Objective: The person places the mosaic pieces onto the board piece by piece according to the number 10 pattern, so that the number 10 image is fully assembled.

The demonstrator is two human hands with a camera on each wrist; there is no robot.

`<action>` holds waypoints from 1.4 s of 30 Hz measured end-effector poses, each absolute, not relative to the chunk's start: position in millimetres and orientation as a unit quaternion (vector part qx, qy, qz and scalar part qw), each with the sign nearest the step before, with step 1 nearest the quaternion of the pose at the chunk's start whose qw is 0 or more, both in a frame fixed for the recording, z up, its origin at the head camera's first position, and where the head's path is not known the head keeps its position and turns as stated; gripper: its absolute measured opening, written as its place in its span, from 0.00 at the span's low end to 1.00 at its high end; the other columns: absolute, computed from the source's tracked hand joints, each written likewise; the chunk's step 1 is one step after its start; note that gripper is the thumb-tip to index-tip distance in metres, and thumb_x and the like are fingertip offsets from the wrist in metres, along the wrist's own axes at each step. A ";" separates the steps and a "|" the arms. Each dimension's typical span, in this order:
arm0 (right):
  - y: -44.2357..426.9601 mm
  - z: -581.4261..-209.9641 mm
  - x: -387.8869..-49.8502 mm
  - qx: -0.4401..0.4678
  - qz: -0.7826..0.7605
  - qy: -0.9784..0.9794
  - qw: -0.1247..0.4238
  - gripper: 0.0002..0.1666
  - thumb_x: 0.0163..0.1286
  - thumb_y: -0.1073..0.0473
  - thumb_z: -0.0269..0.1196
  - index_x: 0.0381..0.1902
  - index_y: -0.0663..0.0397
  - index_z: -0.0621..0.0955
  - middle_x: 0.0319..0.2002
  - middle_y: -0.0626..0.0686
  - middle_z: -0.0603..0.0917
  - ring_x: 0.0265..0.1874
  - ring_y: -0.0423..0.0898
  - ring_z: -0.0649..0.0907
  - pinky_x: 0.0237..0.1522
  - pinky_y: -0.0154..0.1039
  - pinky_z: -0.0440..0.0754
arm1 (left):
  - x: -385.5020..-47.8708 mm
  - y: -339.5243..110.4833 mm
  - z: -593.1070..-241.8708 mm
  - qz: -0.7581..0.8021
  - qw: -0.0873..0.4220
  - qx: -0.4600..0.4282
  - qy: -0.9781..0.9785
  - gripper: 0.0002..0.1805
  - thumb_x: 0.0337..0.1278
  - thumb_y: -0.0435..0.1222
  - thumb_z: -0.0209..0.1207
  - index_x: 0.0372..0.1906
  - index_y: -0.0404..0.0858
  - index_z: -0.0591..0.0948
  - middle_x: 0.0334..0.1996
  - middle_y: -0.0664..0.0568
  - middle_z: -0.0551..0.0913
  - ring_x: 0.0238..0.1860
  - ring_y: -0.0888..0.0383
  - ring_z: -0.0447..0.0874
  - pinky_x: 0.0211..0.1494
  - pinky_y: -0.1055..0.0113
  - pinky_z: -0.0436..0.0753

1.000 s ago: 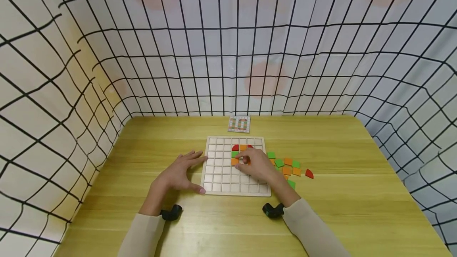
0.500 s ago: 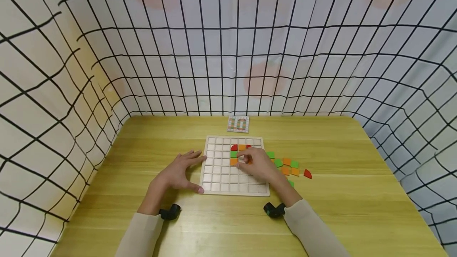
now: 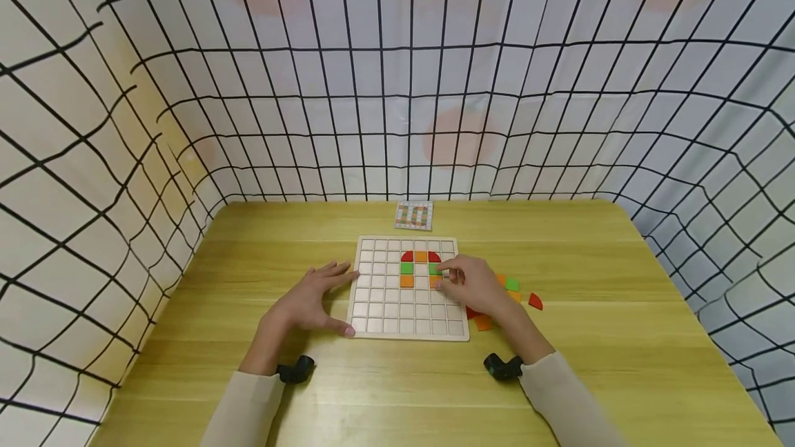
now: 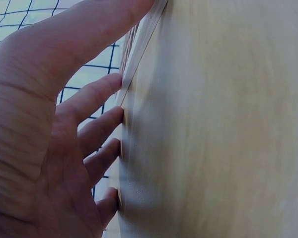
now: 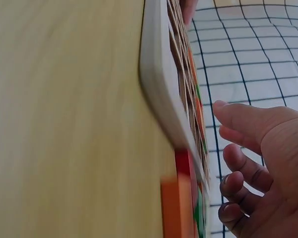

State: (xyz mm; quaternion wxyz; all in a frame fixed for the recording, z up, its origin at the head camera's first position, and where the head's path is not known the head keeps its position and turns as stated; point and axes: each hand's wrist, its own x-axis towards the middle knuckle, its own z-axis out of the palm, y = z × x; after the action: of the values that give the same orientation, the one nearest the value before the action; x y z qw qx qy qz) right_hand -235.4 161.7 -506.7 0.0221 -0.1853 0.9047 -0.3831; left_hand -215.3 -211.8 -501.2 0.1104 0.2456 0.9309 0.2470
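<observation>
A pale gridded board point(image 3: 380, 309) lies on the table. An arch of tiles sits in its cells: an orange tile point(image 3: 421, 256) between two red rounded ones on top, then a green tile point(image 3: 406, 268) and an orange tile point(image 3: 406, 281) down the left leg, with green and orange again on the right. The left hand point(image 3: 308, 300) is spread along the board's left edge, thumb point(image 4: 97, 29) and fingertips touching it. Over the board's right side hovers the right hand point(image 3: 475, 286); in the right wrist view its thumb and fingers point(image 5: 253, 163) are bent slightly, holding nothing.
Loose tiles, among them a green one point(image 3: 512, 284) and a red one point(image 3: 535, 301), lie right of the board, partly hidden by the right hand. A small pattern card point(image 3: 413, 215) lies behind the board. A black wire grid point(image 3: 404, 96) surrounds the table's back and sides.
The right hand has moved right from the tile arch, uncovering its right leg of green and orange tiles. The left hand remains at the board's edge.
</observation>
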 end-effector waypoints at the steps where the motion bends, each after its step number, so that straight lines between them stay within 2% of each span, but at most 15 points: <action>1: 165.6 -506.9 -234.6 -0.183 -0.380 0.907 0.020 0.17 0.67 0.53 0.72 0.52 0.50 0.89 0.27 0.45 0.77 0.23 0.42 0.71 0.26 0.33 0.66 | -215.4 -211.8 -501.3 0.247 0.109 0.247 0.931 0.63 0.31 0.66 0.78 0.79 0.52 0.67 0.82 0.48 0.58 0.83 0.39 0.48 0.82 0.32 0.44; 11: 209.2 -500.9 -225.9 -0.159 -0.341 0.926 0.004 0.21 0.66 0.50 0.74 0.53 0.52 0.88 0.30 0.45 0.78 0.29 0.44 0.73 0.32 0.36 0.70 | -215.6 -210.2 -500.2 0.251 0.111 0.249 0.929 0.62 0.31 0.67 0.78 0.78 0.51 0.68 0.82 0.48 0.58 0.83 0.40 0.48 0.82 0.31 0.43; 20: 254.7 -505.4 -218.4 -0.134 -0.312 0.940 -0.007 0.23 0.69 0.44 0.70 0.56 0.49 0.87 0.33 0.46 0.78 0.31 0.44 0.72 0.34 0.37 0.70 | -215.6 -209.8 -500.7 0.247 0.112 0.249 0.930 0.62 0.32 0.67 0.78 0.79 0.51 0.67 0.82 0.48 0.58 0.83 0.40 0.48 0.82 0.31 0.43; 31: 292.2 -510.1 -212.2 -0.120 -0.291 0.949 -0.016 0.12 0.73 0.50 0.67 0.47 0.47 0.90 0.36 0.47 0.84 0.32 0.44 0.76 0.35 0.38 0.75 | -215.1 -212.0 -502.6 0.242 0.115 0.249 0.931 0.63 0.32 0.67 0.78 0.79 0.54 0.66 0.83 0.49 0.56 0.84 0.41 0.47 0.82 0.32 0.43; 37: 301.7 -512.8 -213.4 -0.096 -0.293 0.951 -0.020 0.12 0.73 0.53 0.68 0.48 0.50 0.90 0.38 0.49 0.86 0.34 0.44 0.78 0.39 0.40 0.78 | -214.9 -211.9 -502.6 0.245 0.115 0.247 0.930 0.63 0.32 0.67 0.78 0.79 0.54 0.66 0.83 0.50 0.56 0.84 0.42 0.46 0.83 0.34 0.42; 42: 308.8 -514.9 -213.9 -0.092 -0.296 0.951 -0.015 0.16 0.74 0.49 0.66 0.51 0.52 0.88 0.36 0.49 0.84 0.32 0.44 0.76 0.35 0.37 0.74 | -214.8 -211.2 -501.0 0.248 0.115 0.247 0.930 0.63 0.31 0.67 0.78 0.79 0.54 0.66 0.83 0.50 0.56 0.84 0.42 0.46 0.83 0.34 0.42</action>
State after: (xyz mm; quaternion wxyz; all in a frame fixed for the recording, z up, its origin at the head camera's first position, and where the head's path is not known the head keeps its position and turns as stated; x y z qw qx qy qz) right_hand -213.9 308.8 -514.9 -0.0145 -0.0923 0.9507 -0.2957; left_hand -214.8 -211.2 -501.0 0.1155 0.2472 0.9296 0.2477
